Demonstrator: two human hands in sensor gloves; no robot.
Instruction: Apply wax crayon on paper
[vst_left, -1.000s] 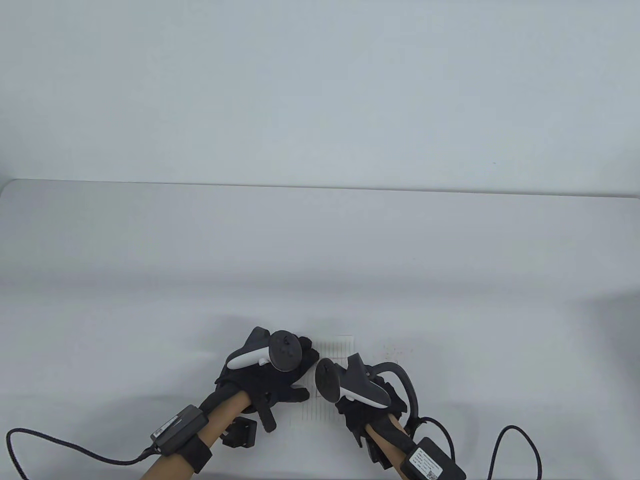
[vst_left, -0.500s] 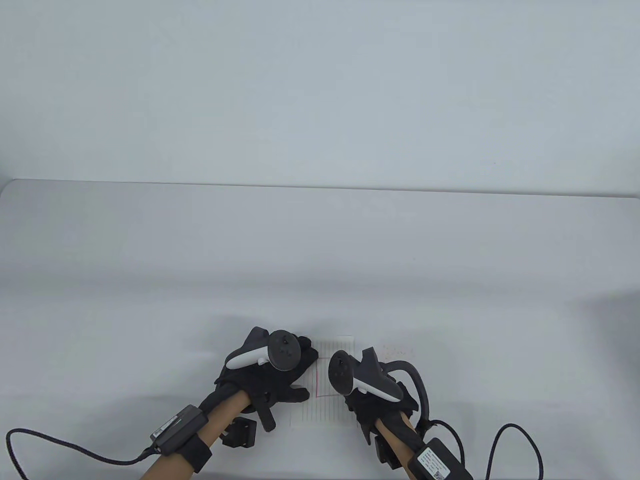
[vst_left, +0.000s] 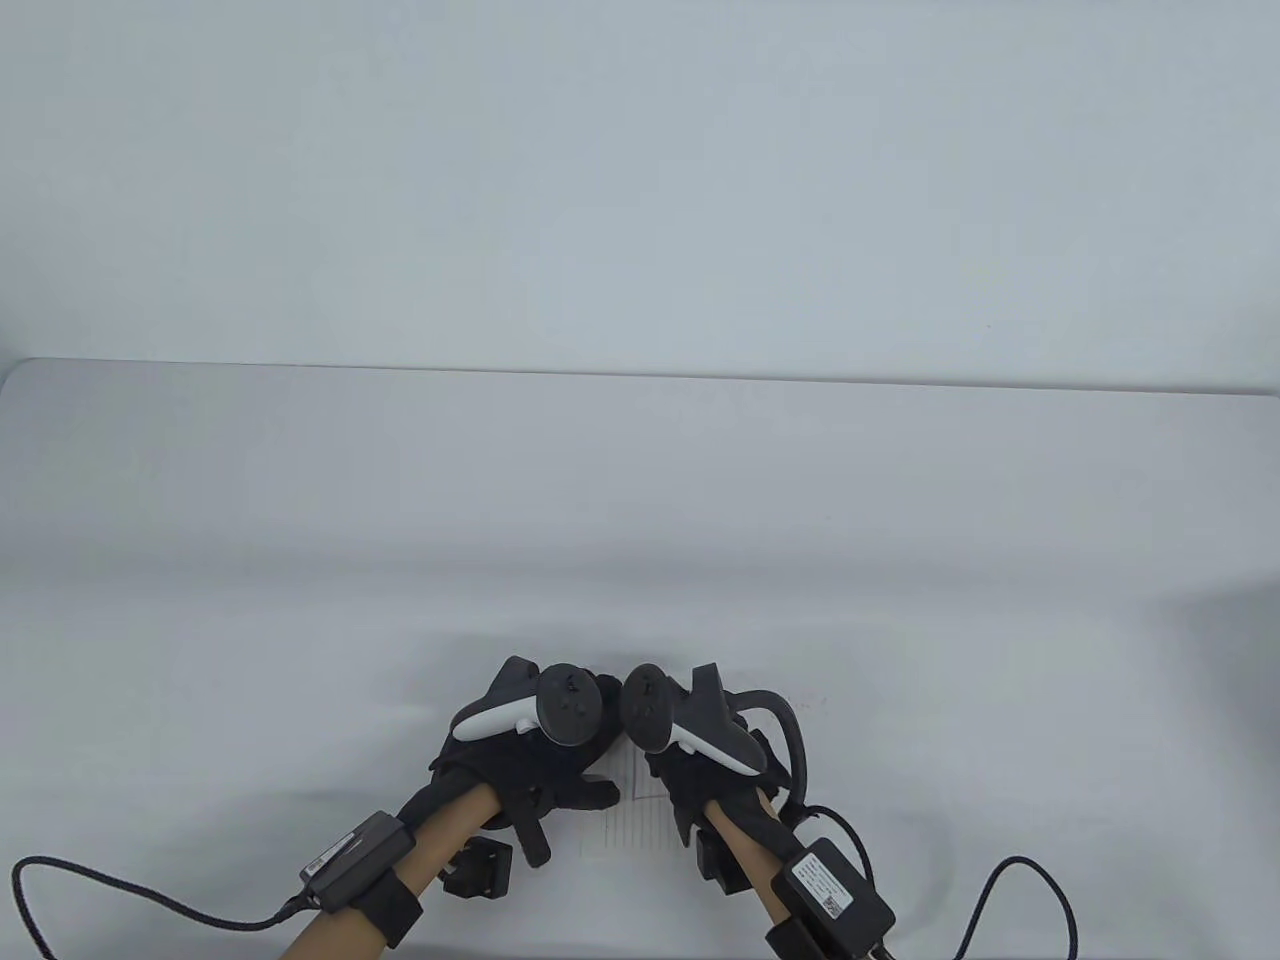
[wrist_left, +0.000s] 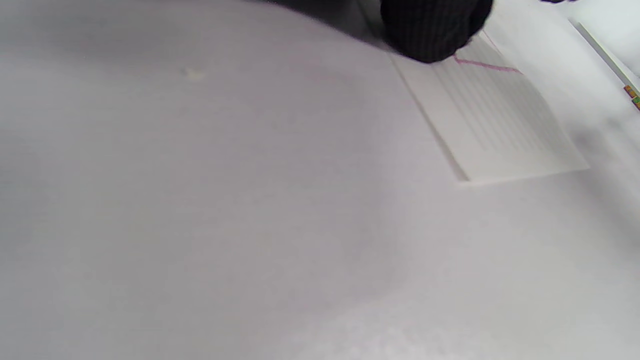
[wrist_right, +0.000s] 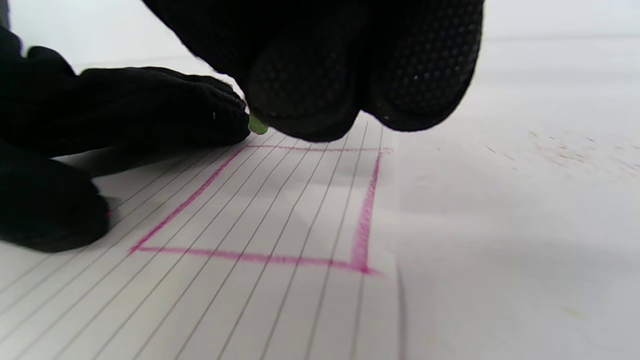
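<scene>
A small lined paper (vst_left: 630, 825) lies near the table's front edge, with a pink rectangle (wrist_right: 360, 220) drawn on it. My left hand (vst_left: 575, 790) rests flat on the paper's left part with the fingers spread; its fingertip shows in the left wrist view (wrist_left: 432, 27) at the paper (wrist_left: 495, 120) edge. My right hand (vst_left: 690, 780) is bunched over the paper's far part, right beside the left hand. In the right wrist view its fingers (wrist_right: 320, 75) pinch a green crayon, whose tip (wrist_right: 257, 124) is at the rectangle's far left corner. The rest of the crayon is hidden.
Faint crayon crumbs (vst_left: 800, 700) lie on the white table to the right of the paper. Cables (vst_left: 1030, 890) trail from both wrists along the front edge. The table's far edge (vst_left: 640, 375) meets a pale wall. A small coloured object (wrist_left: 631, 95) shows at the right edge.
My right hand swung right, then moved left and away over the paper until it stands next to the left hand, covering most of the pink lines. The left hand has stayed in place.
</scene>
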